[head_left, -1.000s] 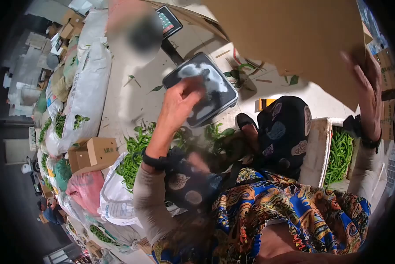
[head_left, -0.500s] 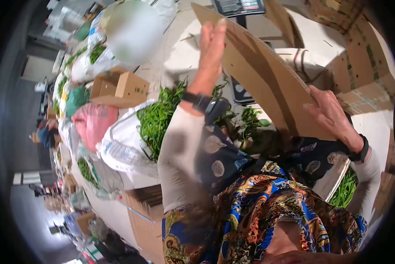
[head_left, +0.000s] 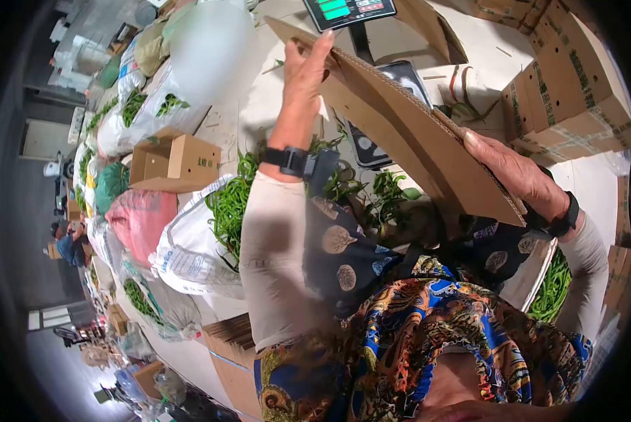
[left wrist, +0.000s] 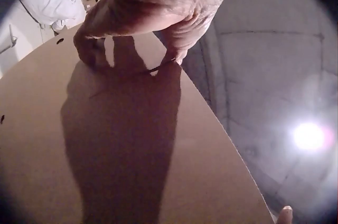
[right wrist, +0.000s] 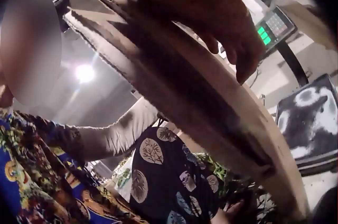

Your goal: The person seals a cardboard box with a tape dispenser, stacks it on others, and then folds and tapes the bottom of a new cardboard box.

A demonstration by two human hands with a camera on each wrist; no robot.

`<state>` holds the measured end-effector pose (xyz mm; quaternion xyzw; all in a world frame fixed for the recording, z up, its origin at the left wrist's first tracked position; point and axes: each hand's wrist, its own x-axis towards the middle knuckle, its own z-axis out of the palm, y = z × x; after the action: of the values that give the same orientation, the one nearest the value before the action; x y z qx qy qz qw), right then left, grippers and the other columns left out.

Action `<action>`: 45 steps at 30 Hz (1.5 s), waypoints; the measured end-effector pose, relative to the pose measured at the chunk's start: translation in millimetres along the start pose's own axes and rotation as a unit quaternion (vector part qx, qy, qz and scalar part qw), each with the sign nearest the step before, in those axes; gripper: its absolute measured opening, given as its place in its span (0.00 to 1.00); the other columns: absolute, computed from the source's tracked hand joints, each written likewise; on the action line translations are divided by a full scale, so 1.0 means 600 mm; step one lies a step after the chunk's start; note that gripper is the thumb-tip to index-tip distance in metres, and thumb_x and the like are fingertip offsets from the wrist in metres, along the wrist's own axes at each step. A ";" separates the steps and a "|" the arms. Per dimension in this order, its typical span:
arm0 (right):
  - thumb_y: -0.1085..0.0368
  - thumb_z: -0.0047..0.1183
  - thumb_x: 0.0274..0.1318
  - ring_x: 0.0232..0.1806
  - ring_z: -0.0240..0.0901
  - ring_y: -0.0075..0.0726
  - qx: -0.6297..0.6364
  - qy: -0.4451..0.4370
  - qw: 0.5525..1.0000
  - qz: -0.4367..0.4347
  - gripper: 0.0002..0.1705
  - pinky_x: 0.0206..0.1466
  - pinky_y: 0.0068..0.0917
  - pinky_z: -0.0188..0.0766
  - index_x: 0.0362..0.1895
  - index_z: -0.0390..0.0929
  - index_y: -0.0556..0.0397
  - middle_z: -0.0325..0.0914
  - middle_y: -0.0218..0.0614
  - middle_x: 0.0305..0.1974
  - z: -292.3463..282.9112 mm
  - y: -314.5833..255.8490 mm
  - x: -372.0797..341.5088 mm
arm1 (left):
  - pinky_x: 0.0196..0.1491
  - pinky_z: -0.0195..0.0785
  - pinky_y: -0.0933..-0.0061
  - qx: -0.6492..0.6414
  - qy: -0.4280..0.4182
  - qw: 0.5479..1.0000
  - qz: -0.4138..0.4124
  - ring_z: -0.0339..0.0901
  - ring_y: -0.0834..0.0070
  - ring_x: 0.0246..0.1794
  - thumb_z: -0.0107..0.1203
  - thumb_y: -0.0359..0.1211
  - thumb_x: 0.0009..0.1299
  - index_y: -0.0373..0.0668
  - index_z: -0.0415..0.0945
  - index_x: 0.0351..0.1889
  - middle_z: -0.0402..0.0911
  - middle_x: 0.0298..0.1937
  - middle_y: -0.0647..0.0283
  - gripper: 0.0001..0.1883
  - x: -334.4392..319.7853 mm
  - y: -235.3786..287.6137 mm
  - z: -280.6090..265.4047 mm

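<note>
A flat brown cardboard piece (head_left: 400,130) with layered corrugated edges slants across the lap in the head view. At its far upper end the left hand (head_left: 303,81) grips the edge; in the left wrist view that hand (left wrist: 153,12) has its thumb and fingers bent over the cardboard (left wrist: 121,145). The right hand (head_left: 516,172) holds the nearer right end, thumb along the top edge. In the right wrist view the right hand (right wrist: 206,12) lies over the cardboard (right wrist: 174,81), fingers hanging down its outer face, and two layers stand apart at one end.
Behind the cardboard is a scale platform (head_left: 368,148) with a lit display (head_left: 336,8). Green peppers (head_left: 231,211) fill a white sack on the left, near an open carton (head_left: 182,163). Stacked cartons (head_left: 561,91) stand at the right, above a box of peppers (head_left: 553,288).
The left hand has gone from above the scale to the cardboard's edge. The cardboard has come down from upper right to over the lap, and the right hand has lowered with it.
</note>
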<state>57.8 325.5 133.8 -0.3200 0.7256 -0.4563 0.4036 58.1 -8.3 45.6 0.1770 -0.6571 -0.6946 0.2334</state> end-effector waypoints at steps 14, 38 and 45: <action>0.45 0.40 0.69 0.29 0.69 0.35 -0.055 0.145 0.988 -0.021 0.31 0.37 0.33 0.67 0.39 0.75 0.65 0.72 0.43 0.25 -0.029 0.048 0.018 | 0.40 0.73 0.64 0.052 0.062 0.997 -0.012 0.71 0.72 0.45 0.56 0.30 0.57 0.38 0.66 0.56 0.73 0.46 0.62 0.27 0.002 0.039 -0.016; 0.47 0.47 0.65 0.37 0.69 0.41 -0.252 0.435 0.846 -0.179 0.24 0.46 0.36 0.68 0.47 0.70 0.57 0.70 0.44 0.35 -0.190 0.159 0.134 | 0.52 0.69 0.65 0.539 -0.298 0.783 0.092 0.73 0.61 0.44 0.65 0.45 0.59 0.36 0.69 0.63 0.72 0.46 0.51 0.36 -0.115 0.021 -0.051; 0.55 0.46 0.66 0.37 0.64 0.30 -0.274 0.350 0.863 -0.239 0.18 0.44 0.30 0.66 0.50 0.70 0.55 0.65 0.37 0.35 -0.160 0.154 0.078 | 0.37 0.72 0.75 0.428 -0.231 0.873 0.027 0.70 0.75 0.30 0.63 0.27 0.56 0.39 0.72 0.61 0.73 0.40 0.58 0.30 -0.097 -0.003 -0.070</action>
<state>-57.2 360.4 59.7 -0.4010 0.8161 -0.4034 -0.1025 129.7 -10.7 36.9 0.0761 -0.9298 -0.3600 -0.0055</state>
